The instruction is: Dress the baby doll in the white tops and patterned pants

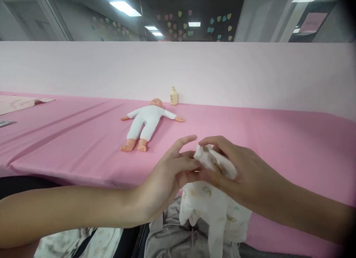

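In front of my lap I hold up a small white baby garment [214, 209] with a pale printed pattern. Its upper part is bunched between my two hands, and a narrow piece like a sleeve or leg hangs down. My right hand [233, 165] is closed round the bunched cloth from the right. From the left, my left hand [180, 161] pinches the cloth's edge, its index finger stretched out above. Beyond the hands, a baby doll [147, 118] in a white bodysuit lies on its back, arms spread, feet towards me.
A pink sheet [278, 146] covers the padded table, backed by a white wall [250, 72]. By the doll's head stands a cream pump bottle [174, 96]. A pale cloth [16, 103] lies at far left. Patterned fabric [102, 243] shows below my left forearm.
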Demonstrator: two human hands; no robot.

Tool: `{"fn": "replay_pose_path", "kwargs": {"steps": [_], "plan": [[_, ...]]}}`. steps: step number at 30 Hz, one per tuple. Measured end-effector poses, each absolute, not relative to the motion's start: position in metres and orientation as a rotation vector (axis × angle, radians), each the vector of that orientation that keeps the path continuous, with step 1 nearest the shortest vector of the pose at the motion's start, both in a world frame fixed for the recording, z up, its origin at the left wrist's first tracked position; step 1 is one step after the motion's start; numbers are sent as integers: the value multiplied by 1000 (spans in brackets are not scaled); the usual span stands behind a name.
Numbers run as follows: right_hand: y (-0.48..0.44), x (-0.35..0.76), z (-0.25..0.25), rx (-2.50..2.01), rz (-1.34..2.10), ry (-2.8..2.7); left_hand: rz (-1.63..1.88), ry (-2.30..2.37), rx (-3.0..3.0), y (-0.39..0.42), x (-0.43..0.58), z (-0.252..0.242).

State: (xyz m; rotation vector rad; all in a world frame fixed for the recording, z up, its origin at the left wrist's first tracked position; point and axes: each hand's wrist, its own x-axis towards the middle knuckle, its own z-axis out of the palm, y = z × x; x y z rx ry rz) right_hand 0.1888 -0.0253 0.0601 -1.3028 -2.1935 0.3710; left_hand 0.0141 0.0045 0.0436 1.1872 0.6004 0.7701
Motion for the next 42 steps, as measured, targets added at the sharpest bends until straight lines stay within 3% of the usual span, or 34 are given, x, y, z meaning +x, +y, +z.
{"fn": "replay_pose_path", "kwargs": {"steps": [9, 14, 20, 25, 28, 32, 38, 42], "plan": [[-23, 195, 55, -1221, 455, -2032, 1038, 571, 1995, 17, -3, 64], [-27, 189, 49, -1142, 611, -1836, 543, 691, 2053, 31, 8, 71], [-46, 178, -29, -1028, 683, -1515, 445, 755, 2033, 29, 4, 61], [-52, 160, -87, -1019, 614, -1676, 443, 777, 2042, 29, 1, 63], [-47, 159, -103, -1033, 759, -1683, 480, 803, 2067, 32, 0, 66], [-43, 184, -102, -1066, 934, -1624, 534, 863, 2102, 33, -8, 69], [-46, 241, -61, -1358, 571, -1536, 655, 923, 2183, 38, -19, 69], [-42, 256, -44, -1367, 589, -1446, 689, 825, 2130, 43, -20, 68]]}}
